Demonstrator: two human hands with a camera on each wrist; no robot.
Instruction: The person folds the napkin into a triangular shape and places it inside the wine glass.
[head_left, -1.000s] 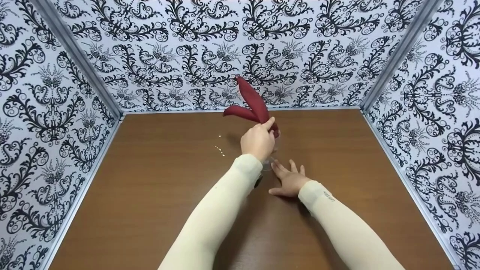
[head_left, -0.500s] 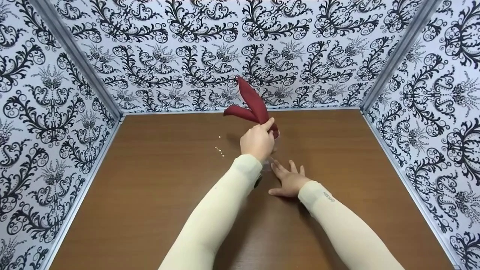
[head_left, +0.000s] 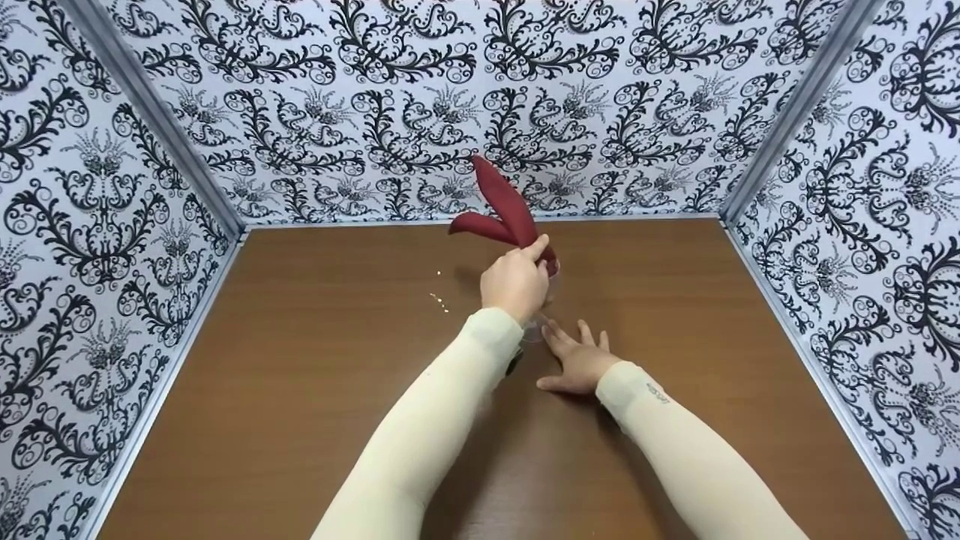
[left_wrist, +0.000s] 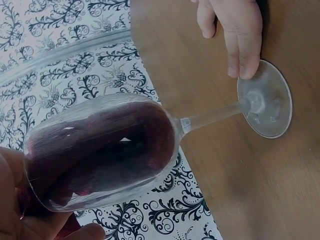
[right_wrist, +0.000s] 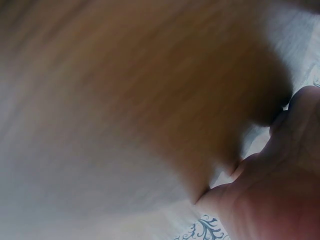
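Observation:
A stemmed wine glass (left_wrist: 102, 150) stands on the wooden table, with a red cloth napkin (head_left: 504, 199) tucked into its bowl. Two pointed folds of the napkin stick out above the rim. My left hand (head_left: 516, 281) grips the napkin at the rim, its index finger lying along the cloth; in the left wrist view this hand (left_wrist: 30, 210) shows at the lower left. Fingertips of my right hand (head_left: 581, 364) rest on the glass's round foot (left_wrist: 270, 107), the fingers spread and straight. The right wrist view is blurred, showing mostly table and part of the palm (right_wrist: 270, 200).
Small bright specks (head_left: 440, 301) lie on the wooden table (head_left: 300, 390) left of the glass. Walls with black-and-white scroll patterns (head_left: 405, 112) enclose the table at the back and both sides, joined by grey metal posts (head_left: 795, 112).
Almost nothing differs. The napkin's tips have shifted very slightly, while both hands keep their places.

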